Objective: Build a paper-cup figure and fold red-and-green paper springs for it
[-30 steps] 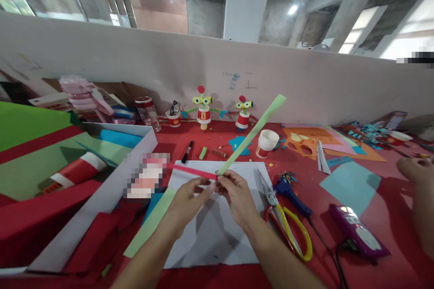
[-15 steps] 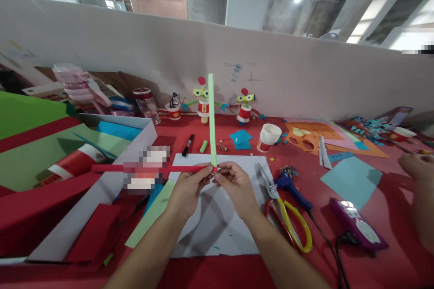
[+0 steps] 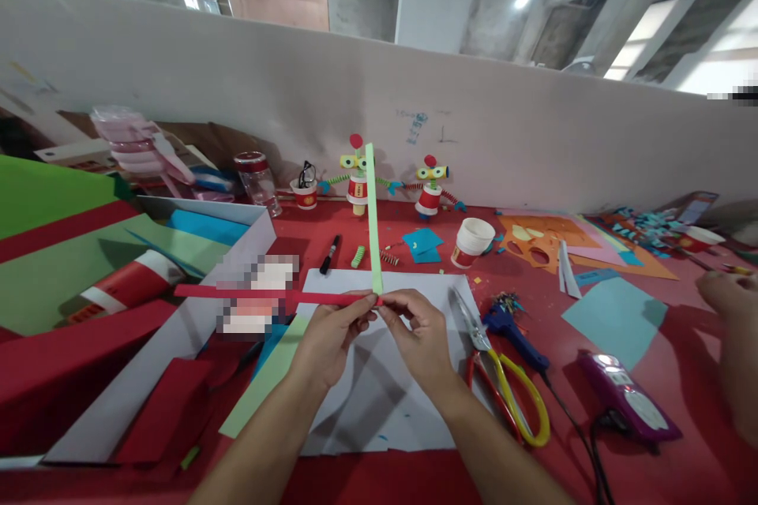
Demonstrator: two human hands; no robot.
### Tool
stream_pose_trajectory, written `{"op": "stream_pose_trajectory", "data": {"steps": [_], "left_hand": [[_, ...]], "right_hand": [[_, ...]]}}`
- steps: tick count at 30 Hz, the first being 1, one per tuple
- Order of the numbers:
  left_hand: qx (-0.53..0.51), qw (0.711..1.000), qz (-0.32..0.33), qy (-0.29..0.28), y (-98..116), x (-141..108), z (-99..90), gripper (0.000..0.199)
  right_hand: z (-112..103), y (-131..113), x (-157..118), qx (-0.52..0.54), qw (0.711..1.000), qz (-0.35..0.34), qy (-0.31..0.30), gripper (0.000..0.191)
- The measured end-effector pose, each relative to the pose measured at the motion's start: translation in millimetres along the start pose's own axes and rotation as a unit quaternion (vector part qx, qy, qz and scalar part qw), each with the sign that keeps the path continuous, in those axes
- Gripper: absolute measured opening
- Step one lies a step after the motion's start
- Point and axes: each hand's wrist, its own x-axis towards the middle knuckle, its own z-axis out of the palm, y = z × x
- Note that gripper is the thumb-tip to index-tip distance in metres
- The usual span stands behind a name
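Fingers (image 3: pixel 354 309) of both hands: L hand (image 3: pixel 323 343) is pinching the red strip (image 3: pixel 320 299) btwn thumb & index; R hand (image 3: pixel 422 335) is pinching its R end, other fingers curling in. Above the white sheet (image 3: pixel 388 406), the red strip is extending L past the sheet's edge; the green strip (image 3: pixel 373 221) is meeting it at approx. a right angle, pointing beyond the sheet's far edge. The 2-handed grip is prob. pressing the corner & stopping slippage. Scissors (image 3: pixel 486 349) are overlapping the sheet's R edge & a glue gun (image 3: pixel 518 339) is lying just R of it, presumably for easy reach; 2 cup figures (image 3: pixel 357 189) are standing beyond its far edge, perhaps safe from knocks. Hidden: fingertips are covering the joint, so which strip is lying on top can't be told; L of the sheet, part of the red strip is showing only as pixels. Far R of the sheet, another person's hand (image 3: pixel 719 292) is resting, forearm cut off.
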Motion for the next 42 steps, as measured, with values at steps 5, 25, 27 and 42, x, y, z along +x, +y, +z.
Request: {"op": "stream_pose_trajectory", "data": {"steps": [5,25,27,42], "left_hand": [[-0.027,0.999,-0.022,0.004,0.1,-1.2,1.1,0.019],[-0.001,0.999,-0.016,-0.029,-1.7,0.8,-3.9,0.023],[0.003,0.999,-0.022,-0.032,-1.3,0.5,-3.5,0.024],[0.103,0.993,0.03,-0.049,-2.8,6.3,-8.9,0.024]], "right_hand": [[0.9,2.1,-0.6,0.0,1.0,0.0,0.029,0.006],[-2.4,3.0,-0.5,-0.041,0.999,-0.019,0.022,0.007],[-3.2,2.1,-0.3,-0.051,0.998,-0.036,0.023,0.008],[-3.9,3.8,7.7,0.129,0.966,0.222,-0.008,0.01]]}}
